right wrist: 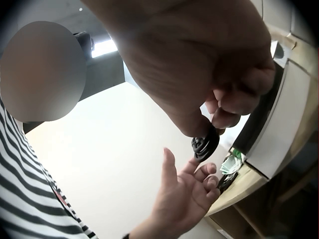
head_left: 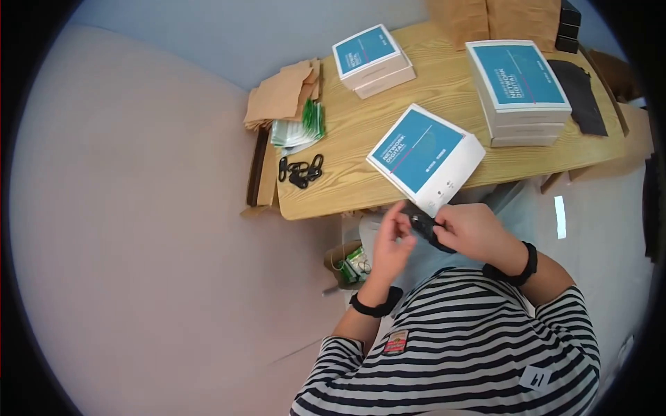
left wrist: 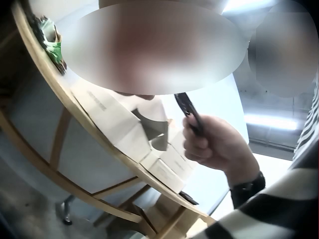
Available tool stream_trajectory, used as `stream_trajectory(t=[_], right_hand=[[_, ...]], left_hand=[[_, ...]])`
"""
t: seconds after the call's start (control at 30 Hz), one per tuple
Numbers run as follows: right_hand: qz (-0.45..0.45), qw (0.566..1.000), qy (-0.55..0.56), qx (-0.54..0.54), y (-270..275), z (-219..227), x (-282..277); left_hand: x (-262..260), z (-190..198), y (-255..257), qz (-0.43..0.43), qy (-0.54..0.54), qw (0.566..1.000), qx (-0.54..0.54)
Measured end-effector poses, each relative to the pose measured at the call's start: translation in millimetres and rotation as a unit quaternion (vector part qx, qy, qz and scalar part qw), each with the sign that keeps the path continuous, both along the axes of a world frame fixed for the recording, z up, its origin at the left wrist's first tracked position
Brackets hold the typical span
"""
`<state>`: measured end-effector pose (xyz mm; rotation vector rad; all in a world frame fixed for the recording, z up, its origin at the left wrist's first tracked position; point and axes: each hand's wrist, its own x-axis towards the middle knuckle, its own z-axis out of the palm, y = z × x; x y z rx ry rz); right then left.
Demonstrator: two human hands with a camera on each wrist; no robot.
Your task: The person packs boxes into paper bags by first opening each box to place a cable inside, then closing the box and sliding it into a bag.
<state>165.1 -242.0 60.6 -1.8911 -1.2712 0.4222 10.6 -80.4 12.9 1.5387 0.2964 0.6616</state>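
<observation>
My right hand (head_left: 479,232) pinches a bundled black cable (head_left: 423,225) between thumb and fingers, just off the table's front edge. In the right wrist view the cable's coiled end (right wrist: 204,145) shows below the right hand's fingertips. My left hand (head_left: 390,246) is palm up with its fingers loosely spread, its fingertips right at the coil's lower end. Directly beyond both hands, a white box with a blue label (head_left: 420,149) lies at an angle over the table edge. Its near end is open in the left wrist view, with a dark hollow (left wrist: 152,129) inside.
More black cables (head_left: 300,171) lie at the table's left, beside green-and-white packets (head_left: 298,128) and brown paper bags (head_left: 281,93). Stacked white boxes (head_left: 520,76) stand at the right and at the back (head_left: 374,59). A carton of packets (head_left: 350,265) is below the table.
</observation>
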Motion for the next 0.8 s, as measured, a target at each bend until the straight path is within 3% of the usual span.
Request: stream_trajectory(t=[0.07, 0.17, 0.2, 0.33, 0.47, 0.57, 0.6, 0.63, 0.67, 0.73, 0.77, 0.8], right_hand=[[0.010, 1.000, -0.005, -0.015, 14, -4, -9], [0.012, 0.999, -0.006, 0.029, 20, -5, -12], [-0.001, 0.999, 0.041, 0.014, 15, 2, -9], [-0.034, 0.986, 0.159, 0.036, -13, -10, 8], [-0.092, 0.978, 0.186, 0.027, -35, -21, 20], [-0.114, 0.974, 0.196, 0.017, -43, -25, 25], [-0.127, 0.973, 0.194, 0.015, -45, -25, 26], [-0.130, 0.972, 0.194, 0.013, -45, -27, 27], [-0.155, 0.968, 0.191, 0.040, -44, -30, 29], [-0.204, 0.958, 0.190, 0.060, -46, -35, 33], [-0.215, 0.953, 0.203, 0.071, -44, -33, 36], [-0.227, 0.947, 0.213, 0.082, -44, -32, 40]], left_hand=[[-1, 3, -9, -0.042, 0.138, 0.988, -0.051], [2, -6, 15, 0.027, 0.152, 0.986, -0.070], [2, -5, 30, 0.064, 0.153, 0.983, -0.078], [2, 16, 112, 0.251, 0.180, 0.950, -0.057], [-5, 3, 227, 0.255, 0.258, 0.932, 0.007], [3, 10, 269, 0.248, 0.312, 0.916, 0.031], [5, 5, 277, 0.348, 0.287, 0.876, 0.171], [8, 2, 279, 0.435, 0.252, 0.808, 0.306], [17, 13, 263, 0.429, 0.250, 0.812, 0.307], [27, 22, 219, 0.393, 0.191, 0.860, 0.262], [32, 8, 209, 0.316, 0.161, 0.920, 0.169], [39, -11, 191, 0.265, 0.095, 0.949, 0.143]])
